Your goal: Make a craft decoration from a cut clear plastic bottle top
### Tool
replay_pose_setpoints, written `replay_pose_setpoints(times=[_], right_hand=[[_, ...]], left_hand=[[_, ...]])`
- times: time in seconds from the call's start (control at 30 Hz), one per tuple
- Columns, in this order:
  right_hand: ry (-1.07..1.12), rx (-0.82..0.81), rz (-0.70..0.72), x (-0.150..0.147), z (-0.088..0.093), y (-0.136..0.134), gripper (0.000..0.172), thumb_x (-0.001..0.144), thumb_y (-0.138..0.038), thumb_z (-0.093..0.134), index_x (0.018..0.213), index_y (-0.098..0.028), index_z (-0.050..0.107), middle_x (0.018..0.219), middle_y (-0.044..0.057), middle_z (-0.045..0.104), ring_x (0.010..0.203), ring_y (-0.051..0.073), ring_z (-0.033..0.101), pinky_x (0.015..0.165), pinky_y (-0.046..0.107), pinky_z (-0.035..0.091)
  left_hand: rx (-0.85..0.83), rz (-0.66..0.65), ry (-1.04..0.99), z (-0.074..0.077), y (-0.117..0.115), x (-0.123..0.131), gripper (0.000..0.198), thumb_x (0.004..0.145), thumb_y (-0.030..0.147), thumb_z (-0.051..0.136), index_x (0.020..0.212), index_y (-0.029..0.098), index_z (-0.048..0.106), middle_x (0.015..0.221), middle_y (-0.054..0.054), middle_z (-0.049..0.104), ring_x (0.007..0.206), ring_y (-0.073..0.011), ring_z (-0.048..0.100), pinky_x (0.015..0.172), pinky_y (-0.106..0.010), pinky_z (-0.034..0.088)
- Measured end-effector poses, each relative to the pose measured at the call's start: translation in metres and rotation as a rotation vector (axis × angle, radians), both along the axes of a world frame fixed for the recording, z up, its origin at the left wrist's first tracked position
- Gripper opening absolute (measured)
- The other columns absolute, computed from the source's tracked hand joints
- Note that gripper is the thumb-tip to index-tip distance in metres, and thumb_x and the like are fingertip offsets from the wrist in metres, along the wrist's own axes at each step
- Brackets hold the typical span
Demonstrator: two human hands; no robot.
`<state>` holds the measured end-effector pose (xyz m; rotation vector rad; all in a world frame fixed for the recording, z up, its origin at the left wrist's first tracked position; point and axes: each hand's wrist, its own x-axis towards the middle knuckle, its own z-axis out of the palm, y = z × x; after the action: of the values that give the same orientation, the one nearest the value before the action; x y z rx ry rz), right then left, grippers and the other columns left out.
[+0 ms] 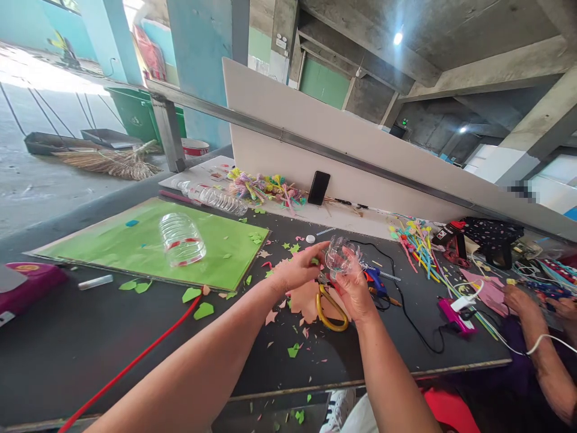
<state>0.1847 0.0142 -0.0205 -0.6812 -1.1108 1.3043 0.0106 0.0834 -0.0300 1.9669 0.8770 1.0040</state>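
Observation:
Both my hands meet above the dark table (67,343). My right hand (356,291) is closed around a clear cut piece of plastic bottle (340,255), held up near the middle. My left hand (297,267) pinches a small green paper piece (314,261) against the side of that clear piece. Just below the hands lie yellow-handled scissors (331,310) on peach paper scraps (306,300). A blue glue gun (375,281) rests right of the hands.
A green sheet (135,246) holds a cut bottle half (181,239); a full water bottle (216,198) lies behind it. Colourful straws (419,246), a phone (319,187) leaning on the white divider, a red cord (135,361), a pink charger (455,316). Another person's arm (536,337) works at right.

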Motion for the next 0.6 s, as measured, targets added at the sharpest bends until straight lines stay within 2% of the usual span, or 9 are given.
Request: replay_pose_setpoints(times=[0.03,0.1,0.17,0.23,0.33,0.47,0.53,0.6], right_hand=[[-0.002,-0.005,-0.022,0.002,0.000,0.001,0.068,0.075,-0.026,0.080,0.135,-0.034,0.049,0.128,0.004,0.063,0.115,0.023,0.061,0.104,0.044,0.045],[-0.025,0.002,-0.068,0.004,-0.001,0.002,0.068,0.075,-0.024,0.079,0.135,-0.034,0.049,0.123,0.004,0.064,0.112,0.022,0.062,0.102,0.042,0.046],[-0.055,0.027,-0.109,0.006,-0.003,0.003,0.069,0.075,-0.023,0.078,0.136,-0.033,0.048,0.122,0.004,0.064,0.114,0.021,0.060,0.103,0.041,0.045],[-0.099,0.059,-0.146,0.006,-0.006,0.004,0.073,0.075,-0.021,0.078,0.139,-0.034,0.044,0.124,0.004,0.062,0.117,0.020,0.058,0.105,0.041,0.043],[-0.178,0.118,-0.193,0.007,-0.007,0.004,0.078,0.076,-0.020,0.076,0.143,-0.034,0.038,0.130,0.005,0.060,0.123,0.021,0.054,0.107,0.042,0.041],[-0.222,0.167,-0.181,0.009,-0.004,0.000,0.077,0.078,-0.020,0.074,0.144,-0.035,0.036,0.136,0.007,0.057,0.128,0.021,0.051,0.104,0.040,0.044],[-0.240,0.169,-0.167,0.009,-0.003,-0.001,0.075,0.078,-0.021,0.074,0.142,-0.036,0.039,0.137,0.006,0.056,0.127,0.022,0.052,0.101,0.039,0.046],[-0.263,0.170,-0.168,0.008,-0.002,-0.001,0.072,0.077,-0.022,0.075,0.140,-0.035,0.042,0.136,0.007,0.056,0.127,0.023,0.051,0.099,0.039,0.047]], left_hand=[[-0.010,0.162,0.048,-0.002,0.006,-0.004,0.071,0.073,0.007,0.049,0.143,0.021,0.047,0.096,-0.003,0.071,0.078,-0.0148,0.065,0.073,-0.024,0.052],[-0.033,0.368,0.111,-0.005,0.018,-0.013,0.063,0.074,0.006,0.043,0.136,0.014,0.055,0.090,-0.006,0.071,0.076,-0.0180,0.066,0.075,-0.029,0.053],[-0.029,0.480,0.155,-0.008,0.027,-0.024,0.059,0.072,0.004,0.043,0.127,0.008,0.062,0.095,-0.013,0.071,0.088,-0.0244,0.067,0.083,-0.035,0.052],[0.003,0.542,0.190,-0.011,0.031,-0.032,0.058,0.068,0.003,0.047,0.122,0.009,0.066,0.107,-0.016,0.071,0.103,-0.0291,0.064,0.094,-0.040,0.048],[0.052,0.549,0.219,-0.015,0.030,-0.035,0.055,0.064,0.002,0.053,0.112,0.018,0.072,0.112,-0.013,0.072,0.117,-0.0325,0.058,0.106,-0.044,0.040],[0.099,0.526,0.194,-0.014,0.022,-0.027,0.051,0.063,0.002,0.057,0.103,0.028,0.076,0.117,-0.007,0.072,0.134,-0.0386,0.042,0.112,-0.059,0.025],[0.107,0.458,0.060,-0.009,0.019,-0.022,0.045,0.067,0.007,0.058,0.102,0.029,0.076,0.119,-0.006,0.071,0.134,-0.0374,0.041,0.112,-0.056,0.025],[0.091,0.359,-0.086,-0.002,0.014,-0.017,0.034,0.073,0.014,0.060,0.100,0.026,0.077,0.113,-0.007,0.073,0.123,-0.0333,0.052,0.108,-0.048,0.035]])
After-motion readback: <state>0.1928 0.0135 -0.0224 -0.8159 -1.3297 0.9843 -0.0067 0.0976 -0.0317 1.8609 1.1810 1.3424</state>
